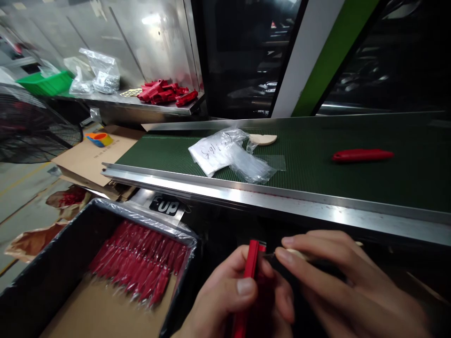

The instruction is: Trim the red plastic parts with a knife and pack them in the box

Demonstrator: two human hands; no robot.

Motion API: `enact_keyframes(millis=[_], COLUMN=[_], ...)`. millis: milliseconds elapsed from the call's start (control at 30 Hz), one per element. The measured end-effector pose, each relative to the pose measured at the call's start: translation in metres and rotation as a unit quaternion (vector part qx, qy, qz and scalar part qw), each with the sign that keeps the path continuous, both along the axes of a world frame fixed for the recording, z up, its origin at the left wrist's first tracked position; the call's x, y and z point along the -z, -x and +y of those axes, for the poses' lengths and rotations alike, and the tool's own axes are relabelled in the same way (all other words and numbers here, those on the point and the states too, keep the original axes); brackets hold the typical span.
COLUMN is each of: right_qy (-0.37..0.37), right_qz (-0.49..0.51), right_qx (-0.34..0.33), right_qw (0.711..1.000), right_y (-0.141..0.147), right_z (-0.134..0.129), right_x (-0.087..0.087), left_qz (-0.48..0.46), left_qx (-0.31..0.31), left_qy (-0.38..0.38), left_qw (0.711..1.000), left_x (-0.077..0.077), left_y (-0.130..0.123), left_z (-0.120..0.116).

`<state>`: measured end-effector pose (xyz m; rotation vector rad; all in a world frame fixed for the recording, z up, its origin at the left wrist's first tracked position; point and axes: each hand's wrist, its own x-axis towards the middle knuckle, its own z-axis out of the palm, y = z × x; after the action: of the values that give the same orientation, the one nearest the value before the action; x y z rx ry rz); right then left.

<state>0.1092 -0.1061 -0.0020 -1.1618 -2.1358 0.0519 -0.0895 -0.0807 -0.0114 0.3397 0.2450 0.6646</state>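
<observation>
At the bottom centre my left hand point(229, 291) is wrapped round a red plastic part point(251, 263) that stands upright, its top end at the fingertips. Close on its right is my right hand point(334, 267), fingers bent together around a thin tool with a pale handle point(296, 254). The dark tip of this tool points at the upper end of the red part; whether they touch is too blurred to tell. On the green conveyor belt point(158, 152) lies another red part point(362, 155), at the right.
Plastic bags point(225, 152) and a pale curved piece point(263, 139) lie mid-belt. A metal rail point(282, 199) edges the belt. Lower left, a lined box point(42, 277) holds wrapped red parts point(141, 258). More red parts point(164, 91) lie on the shelf behind; a fan point(31, 124) stands far left.
</observation>
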Motion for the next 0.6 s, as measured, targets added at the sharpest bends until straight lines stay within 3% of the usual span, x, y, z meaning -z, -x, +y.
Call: enact_keyframes(millis=[133, 367, 600], right_qy=[0.000, -0.008, 0.001], right_qz=[-0.011, -0.009, 0.007], right_qx=[0.008, 0.015, 0.009], right_qw=[1.000, 1.000, 1.000], right_y=[-0.002, 0.000, 0.003], right_z=[0.003, 0.003, -0.001], right_x=[0.003, 0.009, 0.009], left_qz=[0.012, -0.025, -0.065], left_qx=[0.000, 0.004, -0.054], left_qy=[0.012, -0.011, -0.021], left_qw=[1.000, 1.000, 0.996], left_x=[-0.005, 0.005, 0.007], left_y=[0.000, -0.003, -0.010], left_z=[-0.001, -0.001, -0.005])
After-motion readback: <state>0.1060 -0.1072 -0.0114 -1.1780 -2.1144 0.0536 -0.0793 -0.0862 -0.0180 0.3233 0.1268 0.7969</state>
